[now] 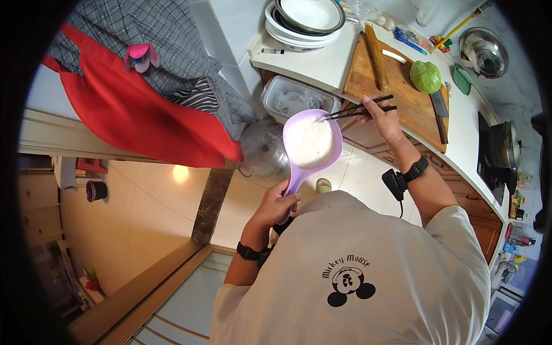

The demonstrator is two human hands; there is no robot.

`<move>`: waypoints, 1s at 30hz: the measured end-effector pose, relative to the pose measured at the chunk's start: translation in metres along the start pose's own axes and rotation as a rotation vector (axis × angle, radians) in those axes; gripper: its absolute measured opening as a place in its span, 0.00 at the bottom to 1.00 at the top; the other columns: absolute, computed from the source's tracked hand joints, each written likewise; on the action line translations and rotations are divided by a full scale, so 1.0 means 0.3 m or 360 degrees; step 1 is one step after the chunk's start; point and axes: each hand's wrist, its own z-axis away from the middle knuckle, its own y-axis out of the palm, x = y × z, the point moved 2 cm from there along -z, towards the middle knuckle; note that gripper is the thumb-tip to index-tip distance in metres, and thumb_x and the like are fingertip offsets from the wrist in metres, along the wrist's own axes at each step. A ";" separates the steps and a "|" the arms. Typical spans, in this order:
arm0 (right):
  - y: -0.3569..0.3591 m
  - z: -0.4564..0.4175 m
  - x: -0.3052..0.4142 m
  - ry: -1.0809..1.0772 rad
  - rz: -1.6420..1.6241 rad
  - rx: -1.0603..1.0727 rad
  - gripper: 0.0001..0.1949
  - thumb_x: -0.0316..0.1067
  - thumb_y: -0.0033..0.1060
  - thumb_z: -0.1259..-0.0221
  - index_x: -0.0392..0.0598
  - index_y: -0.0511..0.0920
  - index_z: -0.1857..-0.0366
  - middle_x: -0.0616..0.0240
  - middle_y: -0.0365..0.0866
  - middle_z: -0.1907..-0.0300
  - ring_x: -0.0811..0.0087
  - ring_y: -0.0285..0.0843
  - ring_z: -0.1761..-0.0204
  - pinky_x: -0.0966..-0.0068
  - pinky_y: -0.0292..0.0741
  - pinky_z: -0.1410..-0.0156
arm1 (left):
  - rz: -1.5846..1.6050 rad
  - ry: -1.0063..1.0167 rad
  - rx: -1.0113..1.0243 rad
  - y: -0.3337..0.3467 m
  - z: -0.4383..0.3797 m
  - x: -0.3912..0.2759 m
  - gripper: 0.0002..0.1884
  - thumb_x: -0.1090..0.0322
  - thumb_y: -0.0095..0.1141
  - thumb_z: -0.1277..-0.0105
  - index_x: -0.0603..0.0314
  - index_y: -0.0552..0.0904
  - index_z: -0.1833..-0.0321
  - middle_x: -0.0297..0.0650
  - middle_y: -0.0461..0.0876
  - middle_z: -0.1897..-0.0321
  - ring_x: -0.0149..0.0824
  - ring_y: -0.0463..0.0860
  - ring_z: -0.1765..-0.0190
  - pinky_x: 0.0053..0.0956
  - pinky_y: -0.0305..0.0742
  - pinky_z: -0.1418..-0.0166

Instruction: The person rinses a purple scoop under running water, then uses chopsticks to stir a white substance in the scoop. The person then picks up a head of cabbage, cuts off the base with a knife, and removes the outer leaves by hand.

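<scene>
My left hand (276, 205) is closed around the handle of a purple plastic scoop (337, 144), held out in front of my body. White, flour-like powder (309, 142) fills much of its bowl. Between the fingers of my right hand (381, 118) is a pair of dark chopsticks (358, 111). Their tips touch the powder near the far rim of the scoop, and some of it seems to cling to them.
On the counter (312, 71) are stacked bowls (304, 39) and a wooden cutting board (405, 103) bearing a cabbage (425, 76), a knife (438, 108) and dry sticks (376, 58). Below stand a plastic bin (271, 97) and a bagged bundle (265, 148). A red apron (142, 120) hangs left.
</scene>
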 end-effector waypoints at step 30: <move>0.049 0.001 0.009 -0.0089 0.0206 0.0107 0.14 0.40 0.63 0.32 0.37 0.82 0.63 0.64 0.82 0.72 0.78 0.79 0.74 0.81 0.77 0.68 | -0.0025 0.0030 -0.0033 -0.037 -0.007 0.029 0.20 0.75 0.55 0.34 0.65 0.76 0.38 0.32 0.80 0.61 0.23 0.75 0.72 0.20 0.74 0.67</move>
